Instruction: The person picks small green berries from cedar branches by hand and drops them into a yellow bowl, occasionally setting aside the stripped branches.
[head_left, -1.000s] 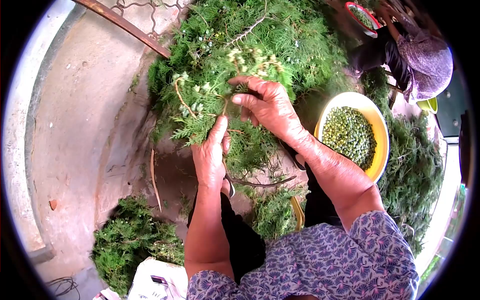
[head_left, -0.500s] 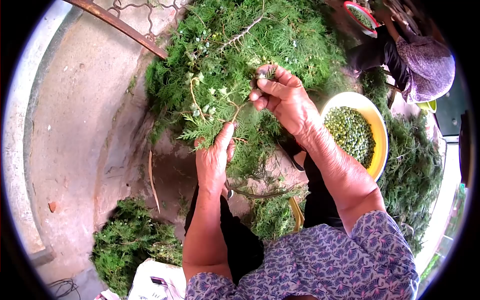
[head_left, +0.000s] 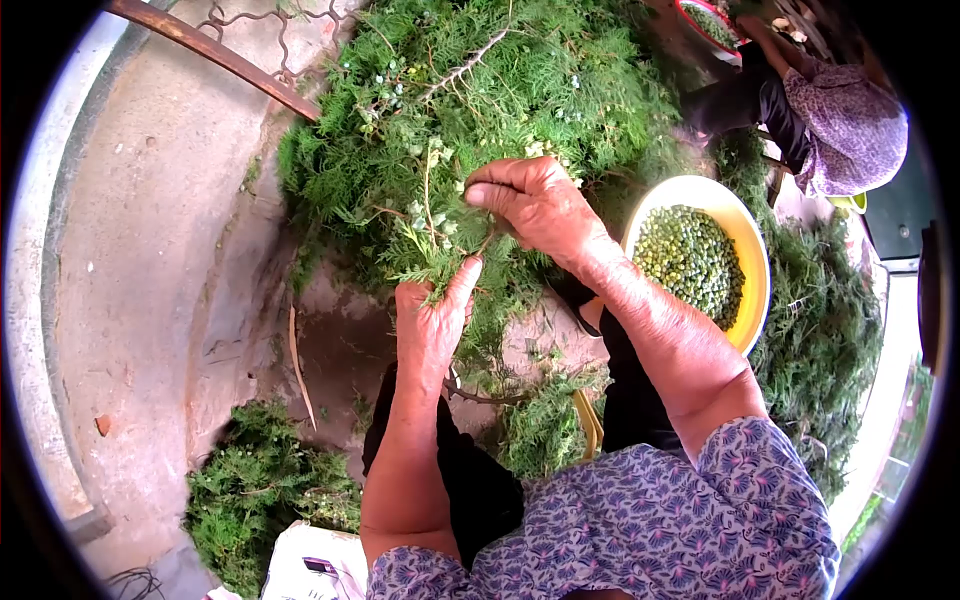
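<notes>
My left hand [head_left: 430, 325] is closed around the stem of a leafy evergreen sprig [head_left: 428, 225], which points up and away from me. Pale green cones [head_left: 440, 157] sit in clusters along it. My right hand [head_left: 545, 212] is beside the sprig, thumb and forefinger pinched close to the cones; whatever lies between those fingertips is too small to make out. Beyond both hands spreads a large heap of cut evergreen branches [head_left: 540, 90]. Near my right forearm stands a yellow basin [head_left: 752, 235] holding many small green cones [head_left: 690, 265].
Another person [head_left: 840, 130] sits at the upper right by a red-rimmed basin [head_left: 712, 38]. More branches lie at the right [head_left: 820, 330] and in a lower-left pile [head_left: 260, 480]. A wooden bar [head_left: 215, 55] crosses the upper left. A phone-like object [head_left: 320, 567] rests on a white surface [head_left: 300, 585].
My right hand has moved left and slightly down, from above the sprig's right side to its cones. The sprig has turned a little more upright in my left hand.
</notes>
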